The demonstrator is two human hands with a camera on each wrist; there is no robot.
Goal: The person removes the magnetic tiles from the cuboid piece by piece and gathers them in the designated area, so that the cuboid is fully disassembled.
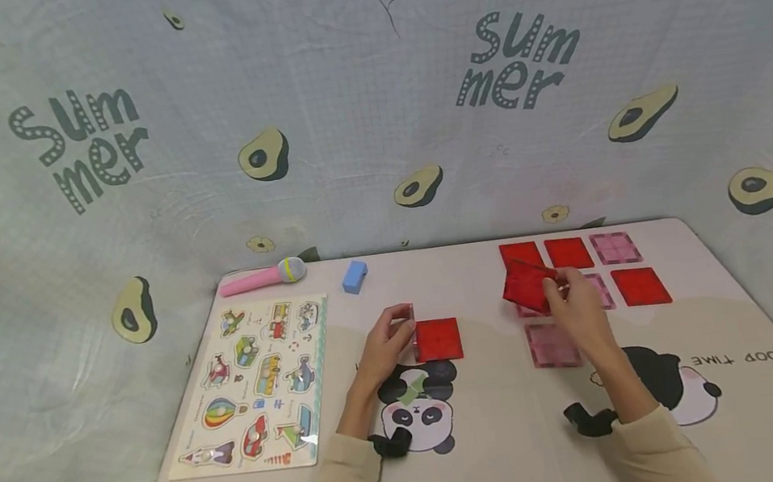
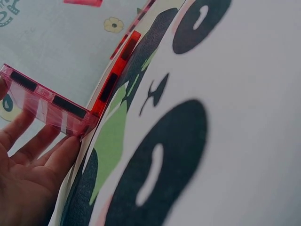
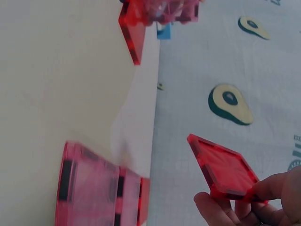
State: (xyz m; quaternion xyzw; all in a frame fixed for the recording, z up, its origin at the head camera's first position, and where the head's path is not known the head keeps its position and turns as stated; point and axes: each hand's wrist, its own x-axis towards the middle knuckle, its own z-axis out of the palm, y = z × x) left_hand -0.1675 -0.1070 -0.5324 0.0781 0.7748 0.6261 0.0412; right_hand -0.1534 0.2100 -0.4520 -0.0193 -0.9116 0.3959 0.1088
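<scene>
My left hand (image 1: 382,347) holds a clear pink magnetic tile (image 2: 49,108) on edge, seen nearly edge-on in the head view. It stands along the left side of a red magnetic tile (image 1: 439,340) lying flat on the table. Between thumb and fingers, my right hand (image 1: 582,313) pinches another red magnetic tile (image 3: 225,169), raised and tilted over the group at the right. Partly covered by that tile and hand, the group has a pink tile (image 1: 553,345) in front, red tiles (image 1: 567,254) behind, and more pink ones (image 1: 615,247).
A wooden vehicle puzzle board (image 1: 245,390) lies at the left. Behind it are a pink toy microphone (image 1: 252,280) and a small blue block (image 1: 355,277). A printed curtain (image 1: 339,101) hangs at the table's back edge.
</scene>
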